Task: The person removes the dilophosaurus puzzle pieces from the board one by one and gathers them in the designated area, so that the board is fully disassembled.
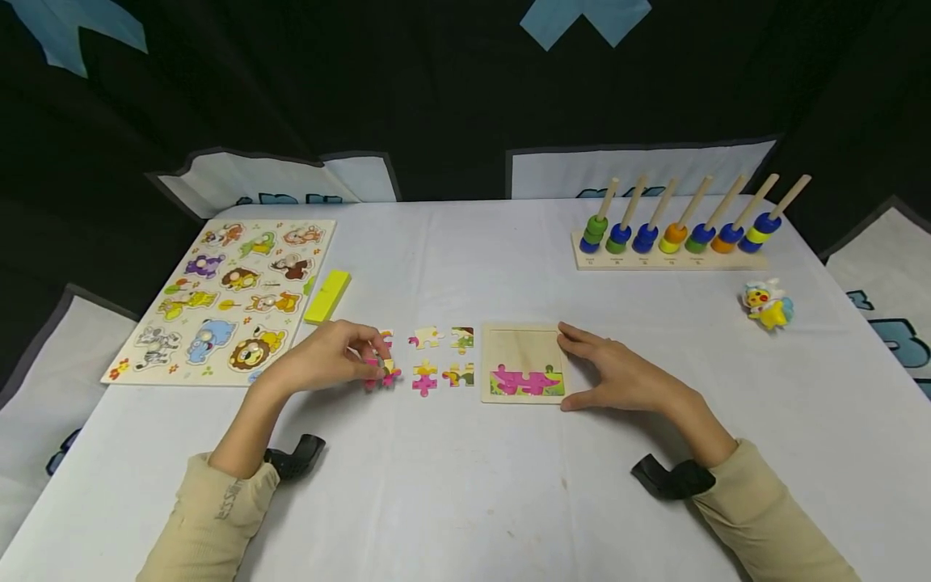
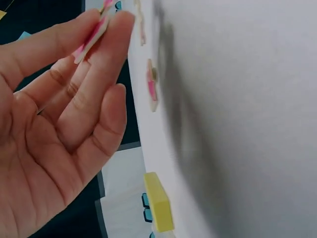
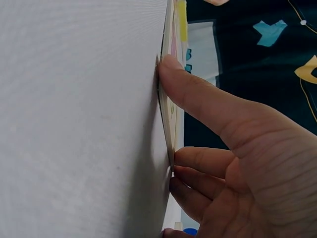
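Observation:
My left hand (image 1: pixel 330 356) pinches a pink jigsaw piece (image 2: pixel 93 40) between thumb and fingertips, raised above the white table. Several loose jigsaw pieces (image 1: pixel 425 380), pink, yellow and green, lie to the right of this hand, and others are partly hidden by its fingers. On the right side of those pieces lies a shallow wooden puzzle tray (image 1: pixel 520 339). Joined pink and green pieces (image 1: pixel 527 382) fill its near strip, with bare wood behind them. My right hand (image 1: pixel 618 376) holds the tray's right side, thumb at the near corner and fingertips at the far one.
An animal puzzle board (image 1: pixel 218 303) lies at the left, with a yellow block (image 1: pixel 328 297) beside it. A pegged stand (image 1: pixel 669 260) with coloured rings stands at the back right. A small yellow and blue figurine (image 1: pixel 768 305) is in front of it.

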`<move>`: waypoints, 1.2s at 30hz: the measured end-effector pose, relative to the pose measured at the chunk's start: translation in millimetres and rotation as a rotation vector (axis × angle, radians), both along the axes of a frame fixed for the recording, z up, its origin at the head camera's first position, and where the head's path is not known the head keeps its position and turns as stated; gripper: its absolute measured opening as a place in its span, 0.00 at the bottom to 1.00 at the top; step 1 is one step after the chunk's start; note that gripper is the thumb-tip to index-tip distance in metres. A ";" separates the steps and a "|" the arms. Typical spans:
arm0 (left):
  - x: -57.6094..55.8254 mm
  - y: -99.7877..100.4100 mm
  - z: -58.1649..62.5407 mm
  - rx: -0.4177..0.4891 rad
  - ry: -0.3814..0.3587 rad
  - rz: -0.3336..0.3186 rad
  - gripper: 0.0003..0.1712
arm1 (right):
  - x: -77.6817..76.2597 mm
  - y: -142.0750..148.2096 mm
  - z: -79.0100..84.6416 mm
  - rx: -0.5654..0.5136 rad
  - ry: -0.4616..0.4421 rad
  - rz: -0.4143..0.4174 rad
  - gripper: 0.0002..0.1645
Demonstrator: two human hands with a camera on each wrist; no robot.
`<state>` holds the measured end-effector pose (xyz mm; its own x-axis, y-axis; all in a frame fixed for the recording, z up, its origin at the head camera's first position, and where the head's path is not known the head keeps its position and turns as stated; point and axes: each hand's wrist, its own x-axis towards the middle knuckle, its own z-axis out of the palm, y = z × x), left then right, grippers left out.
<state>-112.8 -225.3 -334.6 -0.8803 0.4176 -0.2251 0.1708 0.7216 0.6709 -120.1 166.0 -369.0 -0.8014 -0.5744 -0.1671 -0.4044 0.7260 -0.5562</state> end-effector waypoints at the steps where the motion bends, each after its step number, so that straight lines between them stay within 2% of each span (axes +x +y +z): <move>1: -0.1 -0.4 -1.3 -0.010 -0.001 -0.003 0.07 | 0.0 -0.2 0.1 -0.001 -0.001 0.000 0.58; 9: 0.4 0.0 -6.6 -0.145 0.095 -0.036 0.04 | 1.2 -1.8 1.1 -0.003 -0.007 -0.004 0.57; 12: 1.3 1.6 -5.8 -0.160 0.126 -0.057 0.04 | 1.5 -1.5 1.3 -0.001 -0.007 -0.010 0.57; 18: 5.0 4.7 -3.8 -0.165 0.093 -0.088 0.05 | 3.1 -0.9 1.5 -0.002 -0.011 -0.008 0.58; 22: 8.3 9.1 -1.8 -0.188 0.120 -0.101 0.05 | 3.6 -1.1 1.2 -0.009 -0.012 -0.006 0.58; 31: 11.3 15.3 -1.3 -0.302 0.167 -0.102 0.06 | 2.6 -0.9 -0.7 0.007 -0.005 -0.012 0.57; 36: 12.5 15.8 -2.2 -0.360 0.198 -0.055 0.09 | 1.3 -1.1 0.0 0.007 -0.001 -0.008 0.57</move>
<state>-100.3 -209.5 -336.8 -0.8997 0.3913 -0.1936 0.3166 0.8901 0.3278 -118.8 164.9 -369.0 -0.8056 -0.5670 -0.1719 -0.3984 0.7331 -0.5512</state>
